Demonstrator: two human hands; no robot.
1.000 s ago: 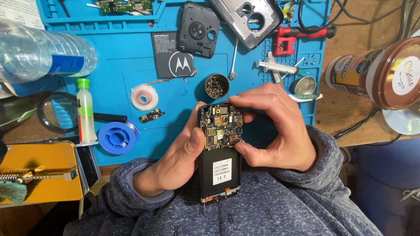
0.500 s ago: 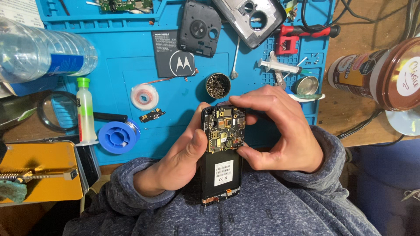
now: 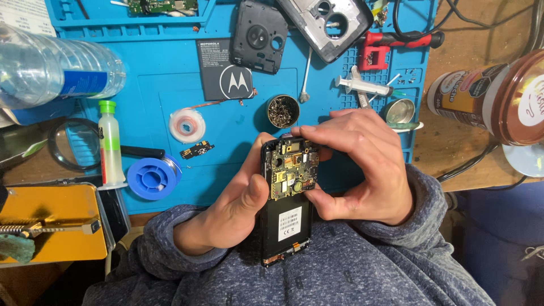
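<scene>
Bare fingers (image 3: 317,135) of the right hand (image 3: 362,164) are curling narrowly over the top edge of an opened phone (image 3: 287,198), the thumb pressing against its right side, so this hand is gripping the phone. The left hand (image 3: 232,209) is cradling the phone from the other side, its thumb lying on the left edge of the exposed circuit board (image 3: 292,170) and its other fingers hidden behind the body; it too is closed around the phone. The phone is being held upright above the person's lap, in front of the grey-blue fleece sleeves (image 3: 368,266), with the green-gold board in its upper half and a black panel with a white label in its lower half.

Just beyond the fingertips, a small round tin of screws (image 3: 283,111) is sitting on the blue mat (image 3: 170,85) that is covering the worktop. Farther out on the mat are lying a flat black battery (image 3: 224,68), a black back cover (image 3: 259,37), a grey phone frame (image 3: 328,25), a syringe (image 3: 362,86), a red-handled tool (image 3: 396,39), a roll of tape (image 3: 187,125), a blue spool (image 3: 152,177) and a green-capped tube (image 3: 110,147). A clear plastic bottle (image 3: 51,71) is lying at the left edge, and a brown jar (image 3: 493,93) is resting on the wooden worktop at the right.
</scene>
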